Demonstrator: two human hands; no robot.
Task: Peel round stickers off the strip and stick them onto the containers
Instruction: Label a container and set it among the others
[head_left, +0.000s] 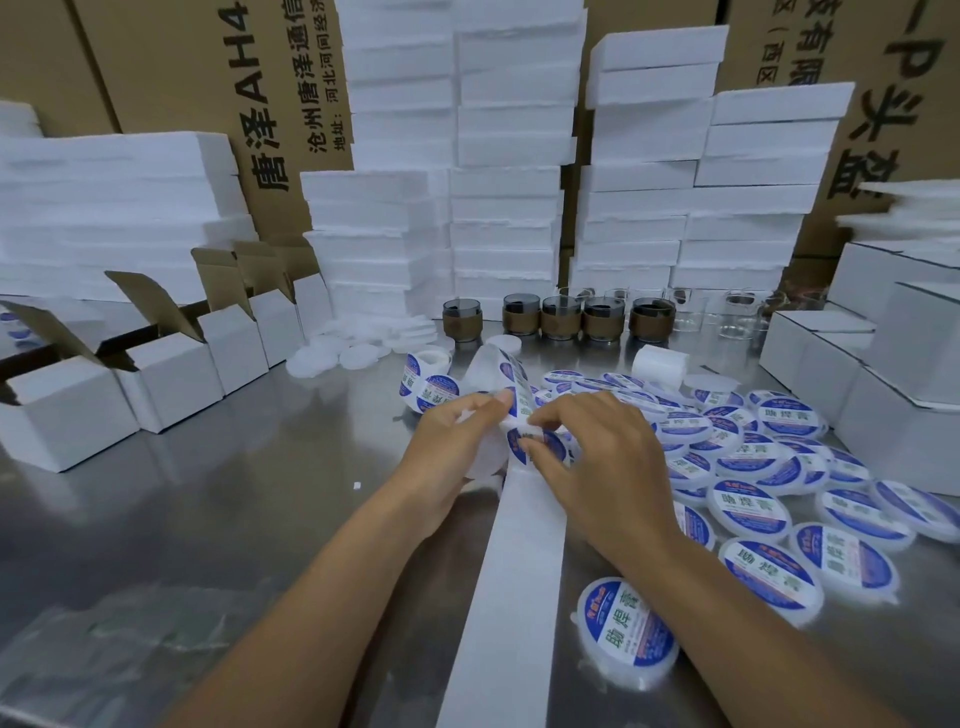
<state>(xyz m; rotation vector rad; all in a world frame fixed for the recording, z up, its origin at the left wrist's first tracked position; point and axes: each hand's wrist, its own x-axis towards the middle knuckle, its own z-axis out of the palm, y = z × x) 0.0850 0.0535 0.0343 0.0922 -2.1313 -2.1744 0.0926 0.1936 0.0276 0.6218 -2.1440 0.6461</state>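
Note:
A white backing strip (511, 597) runs from the bottom edge up to my hands over the steel table (249, 499). My left hand (457, 441) holds the strip where it bends, with a translucent container (483, 457) partly hidden beneath it. My right hand (597, 457) pinches a round blue-and-white sticker (535, 447) at the strip's fold. Behind my hands lies the sticker roll (428, 384). Several labelled containers (753, 509) lie spread to the right, one (626, 636) near my right forearm.
Open white cartons (161, 379) stand at the left, closed white boxes (883, 384) at the right. Unlabelled lids (337, 356), dark jars (561, 317) and foam stacks (504, 197) line the back. Crumpled clear plastic (104, 649) lies at the near left.

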